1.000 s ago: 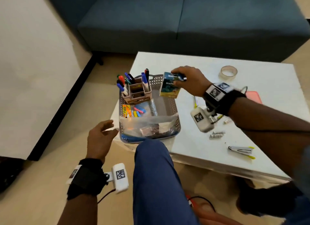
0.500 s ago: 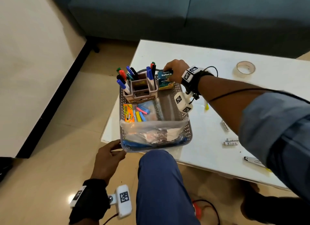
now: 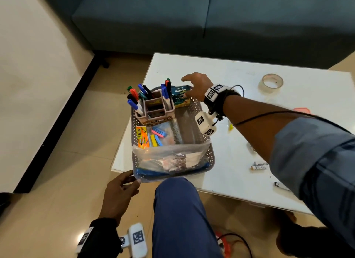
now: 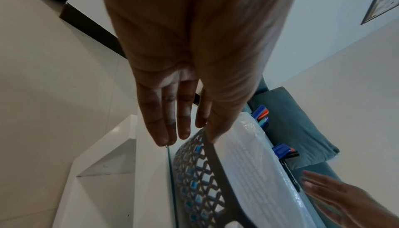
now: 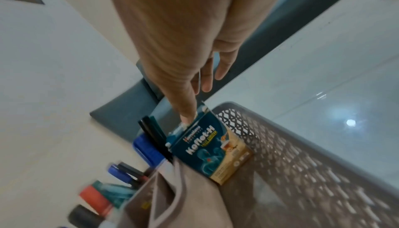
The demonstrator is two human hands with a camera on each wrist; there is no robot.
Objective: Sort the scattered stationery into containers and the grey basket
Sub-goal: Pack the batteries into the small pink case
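The tabletop (image 3: 240, 81) carried the grey basket (image 3: 206, 157) at its near left corner, with the basket's near end reaching the very edge. Inside stood a pen holder (image 3: 155, 111) full of markers, a clear plastic bag (image 3: 172, 154) lay across the near end, and the small blue box (image 3: 181, 97) stood upright in the far right corner, beside the holder.

Your right hand (image 3: 197, 86) hovered just above the box with its fingers spread; in the right wrist view one fingertip (image 5: 187, 117) seemed to touch the box's top edge, but nothing was gripped. Your left hand (image 3: 120, 195) had straight fingers against the basket's near left corner, thumb on the rim, steadying without clasping.

A roll of tape (image 3: 272, 82), a few small batteries (image 3: 259, 166) and other small pieces lay loose on the right of the tabletop, not yet sorted.

Risks from here: the upright box could topple if your fingertip dragged it on withdrawal, and your wrist could knock the tall markers. A pull from your left hand could tip the basket off the edge.
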